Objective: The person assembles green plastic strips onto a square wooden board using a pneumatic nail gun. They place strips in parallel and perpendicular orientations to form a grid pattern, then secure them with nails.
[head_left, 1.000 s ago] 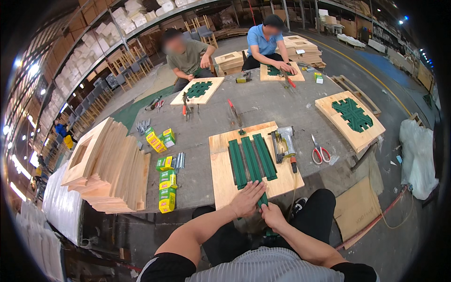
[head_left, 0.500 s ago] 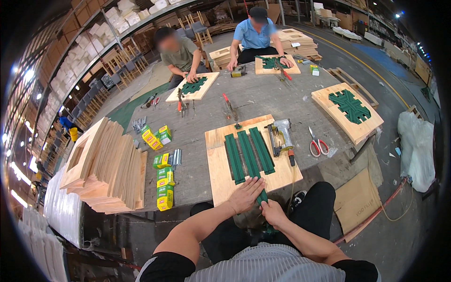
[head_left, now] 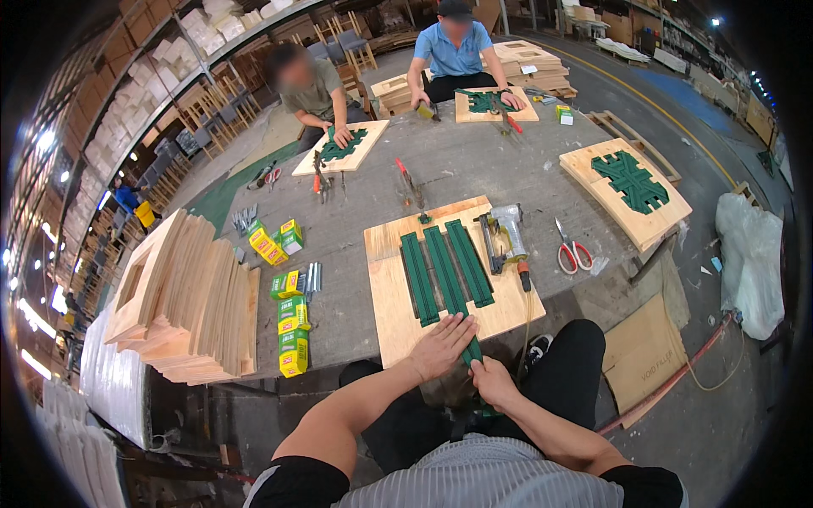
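Observation:
My left hand [head_left: 445,342] lies flat across the near part of the middle green webbing strap [head_left: 446,269], pressing it against the wooden frame board [head_left: 383,279]. Just beyond the board's near edge, my right hand [head_left: 494,383] has its fingers closed round the end of that same strap. Two more green straps run alongside it over the board's opening, the left strap [head_left: 417,279] and the right strap [head_left: 468,262]. A staple gun [head_left: 510,239] rests at the board's right edge, its hose trailing toward me.
Red-handled scissors [head_left: 574,256] lie right of the board. Staple boxes [head_left: 293,315] and stacked wooden frames [head_left: 182,305] stand at left. A finished-looking woven board [head_left: 631,186] sits at right. Across the table [head_left: 356,220], two people handle similar boards.
My hands keep the same hold on the strap, with little visible movement. The whole view has shifted slightly. Across the table, the person in blue has tilted the tool in one hand.

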`<state>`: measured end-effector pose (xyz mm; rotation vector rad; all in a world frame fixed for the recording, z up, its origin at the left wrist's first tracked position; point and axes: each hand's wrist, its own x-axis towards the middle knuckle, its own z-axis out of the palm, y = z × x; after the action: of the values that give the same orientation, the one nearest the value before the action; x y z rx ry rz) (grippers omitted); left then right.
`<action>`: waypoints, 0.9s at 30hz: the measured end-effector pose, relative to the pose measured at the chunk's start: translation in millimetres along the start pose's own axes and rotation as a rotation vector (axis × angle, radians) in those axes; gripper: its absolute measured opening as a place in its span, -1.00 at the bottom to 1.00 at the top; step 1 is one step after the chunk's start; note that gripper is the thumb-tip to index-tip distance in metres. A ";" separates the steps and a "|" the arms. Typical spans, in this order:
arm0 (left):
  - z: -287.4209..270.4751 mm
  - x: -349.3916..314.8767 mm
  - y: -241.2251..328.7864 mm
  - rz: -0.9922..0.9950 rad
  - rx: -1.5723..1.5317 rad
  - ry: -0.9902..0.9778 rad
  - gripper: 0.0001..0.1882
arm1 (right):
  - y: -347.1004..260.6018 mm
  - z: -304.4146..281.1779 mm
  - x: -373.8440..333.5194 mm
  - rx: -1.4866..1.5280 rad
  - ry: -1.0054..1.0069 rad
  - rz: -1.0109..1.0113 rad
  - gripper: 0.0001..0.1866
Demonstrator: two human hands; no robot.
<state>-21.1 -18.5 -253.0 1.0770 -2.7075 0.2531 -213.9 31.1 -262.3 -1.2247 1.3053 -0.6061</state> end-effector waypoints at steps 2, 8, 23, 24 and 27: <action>0.0 -0.8 -0.2 -0.003 -0.003 -0.003 -0.21 | 1.6 0.6 0.7 0.005 -0.013 0.017 -0.65; 2.8 3.1 -0.9 0.006 0.009 -0.019 -0.23 | 18.3 -0.6 6.9 -0.137 0.026 -0.065 -0.63; 1.1 -9.1 -7.7 -0.068 -0.110 -0.046 -0.27 | 33.4 11.4 27.6 -0.208 -0.008 -0.063 -0.70; -2.4 -9.2 -5.0 -0.090 -0.120 -0.054 -0.28 | 36.7 12.7 32.5 -0.223 -0.015 -0.078 -0.71; -11.0 -1.4 19.4 -0.024 -0.331 0.000 -0.36 | 78.5 3.5 52.9 -0.276 0.076 -0.292 -0.70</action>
<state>-32.0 -1.0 -244.4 1.0067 -2.6095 -0.1935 -220.3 9.6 -354.3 -1.6520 1.3132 -0.7012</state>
